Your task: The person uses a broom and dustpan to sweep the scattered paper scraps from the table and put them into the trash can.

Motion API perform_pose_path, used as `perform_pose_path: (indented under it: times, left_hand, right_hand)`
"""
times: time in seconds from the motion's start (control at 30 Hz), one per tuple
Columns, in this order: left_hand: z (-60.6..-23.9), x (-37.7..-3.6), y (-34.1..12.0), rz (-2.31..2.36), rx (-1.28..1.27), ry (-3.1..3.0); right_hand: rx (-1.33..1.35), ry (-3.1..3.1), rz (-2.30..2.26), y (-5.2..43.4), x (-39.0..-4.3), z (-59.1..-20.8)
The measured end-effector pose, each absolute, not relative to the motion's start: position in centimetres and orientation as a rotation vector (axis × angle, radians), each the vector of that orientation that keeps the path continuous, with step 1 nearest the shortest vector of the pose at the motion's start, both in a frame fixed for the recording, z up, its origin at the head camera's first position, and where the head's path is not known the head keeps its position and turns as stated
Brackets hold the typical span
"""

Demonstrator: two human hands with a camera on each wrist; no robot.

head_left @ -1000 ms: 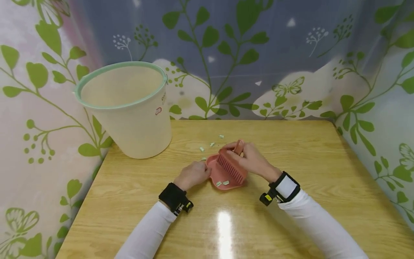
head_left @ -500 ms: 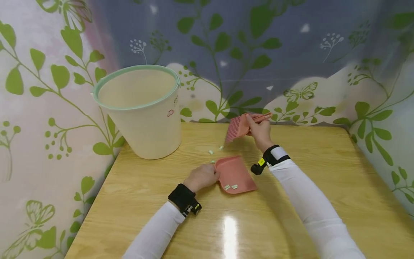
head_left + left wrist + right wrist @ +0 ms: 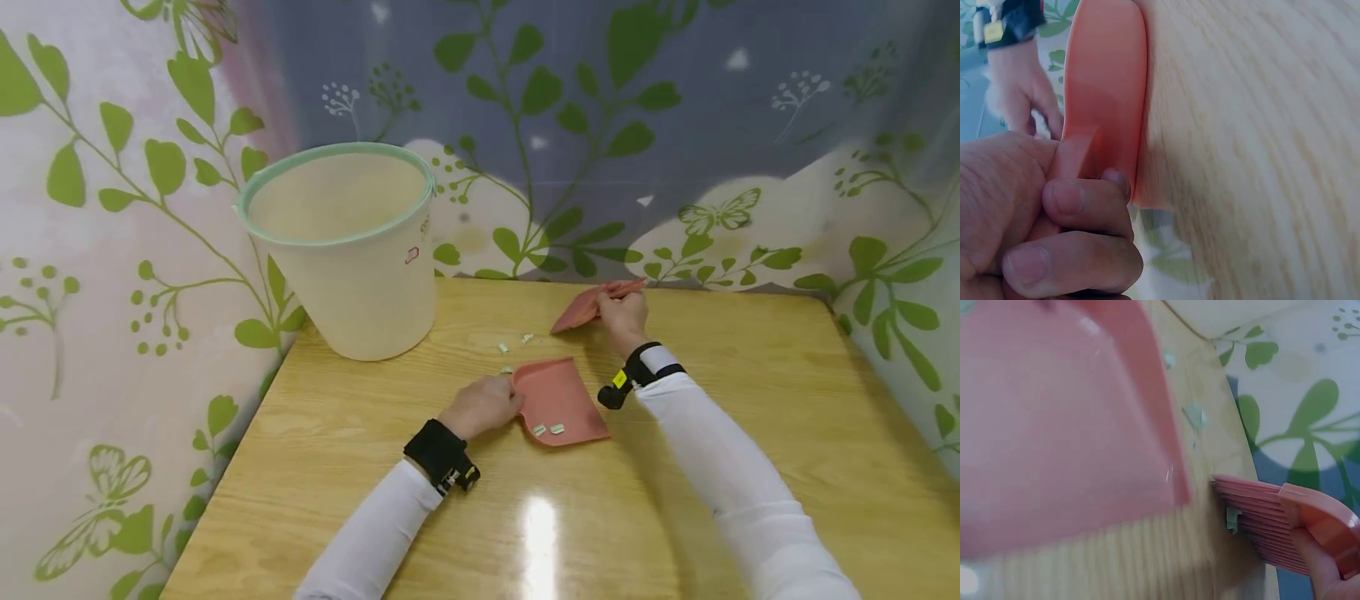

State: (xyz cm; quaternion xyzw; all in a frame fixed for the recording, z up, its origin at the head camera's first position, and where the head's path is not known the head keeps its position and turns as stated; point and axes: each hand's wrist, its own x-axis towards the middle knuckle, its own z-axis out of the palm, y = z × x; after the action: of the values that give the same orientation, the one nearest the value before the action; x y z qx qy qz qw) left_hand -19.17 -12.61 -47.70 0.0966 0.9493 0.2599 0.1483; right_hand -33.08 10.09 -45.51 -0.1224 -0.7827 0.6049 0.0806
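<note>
Worktop (image 3: 750, 467) carries a bucket (image 3: 352, 258) at its back left. Left hand (image 3: 483, 406) pinches the dustpan (image 3: 558, 400) mid-worktop; right hand (image 3: 622, 315) grips the brush (image 3: 581, 312) beyond it, near paper scraps (image 3: 513, 343).

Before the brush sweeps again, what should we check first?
1. Left hand holds the dustpan handle: ok.
2. Dustpan flat on the table: ok.
3. Right hand grips the brush: ok.
4. Brush behind the loose scraps: ok.
5. Scraps already caught stay inside the dustpan: ok.
6. Bucket empty inside: cannot tell.
</note>
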Motion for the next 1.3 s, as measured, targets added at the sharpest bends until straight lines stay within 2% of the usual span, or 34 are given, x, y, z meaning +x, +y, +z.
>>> perform_pose_path:
  times: [0.2,0.33,0.53,0.67,0.9,1.1,1.3]
  left_hand:
    - [-47.5,-19.0,-13.2,0.762,0.267,2.737]
    - [-47.5,-18.7,-13.1,0.763,0.265,2.745]
    - [-47.5,-18.6,-12.7,0.754,0.277,2.728]
    - [-47.4,-18.6,-12.4,0.771,0.263,2.723]
    - [-47.4,-18.9,-12.0,0.758,0.293,2.709]
    - [-46.9,-19.3,-12.3,0.753,0.280,2.726]
    - [-47.0,-19.2,-12.1,0.752,0.292,2.708]
  right_hand:
    - [-0.376,-2.114,2.140,12.8,-32.2,-44.4]
    - [-0.055,-2.078,2.184,14.0,-32.1,-44.3]
    - [0.644,-2.534,1.479,14.9,-31.4,-45.9]
    - [0.875,-2.685,1.148,15.5,-30.7,-46.6]
    - [0.982,-2.758,1.125,17.2,-27.8,-45.3]
    - [1.125,-2.768,1.086,17.5,-26.9,-43.4]
    - [1.068,-2.762,0.978,17.8,-26.4,-43.1]
